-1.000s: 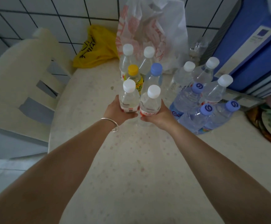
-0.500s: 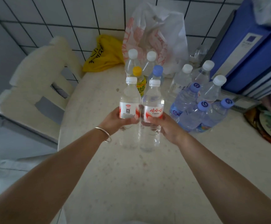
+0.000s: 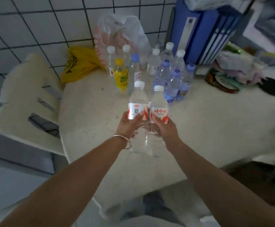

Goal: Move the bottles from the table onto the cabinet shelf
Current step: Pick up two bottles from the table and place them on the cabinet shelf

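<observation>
The left hand [image 3: 129,124] is wrapped around a clear bottle [image 3: 137,102] with a white cap, fingers closed over its red-and-white label. The right hand [image 3: 163,126] grips a second bottle [image 3: 158,104] of the same kind, fingers closed below its label. The two bottles are upright, side by side and touching or nearly so, held above the middle of the table [image 3: 87,112]; whether their bases clear the top cannot be told.

The other bottles stand toward the table's far edge. A yellow bottle [image 3: 121,76] and a blue-capped one [image 3: 134,69] are nearest the held pair, with two white-capped bottles [image 3: 110,59] behind them. To the right is a tight cluster of blue-capped bottles [image 3: 174,82] and white-capped ones [image 3: 154,63]. Behind them a plastic bag [image 3: 117,31] and a yellow bag [image 3: 79,63] lie at the far edge against the tiled wall. Blue folders [image 3: 204,35] stand at the far right corner.

The near half of the table is bare from the hands to the near edge. A pale chair [image 3: 23,95] sits close against the left edge.
</observation>
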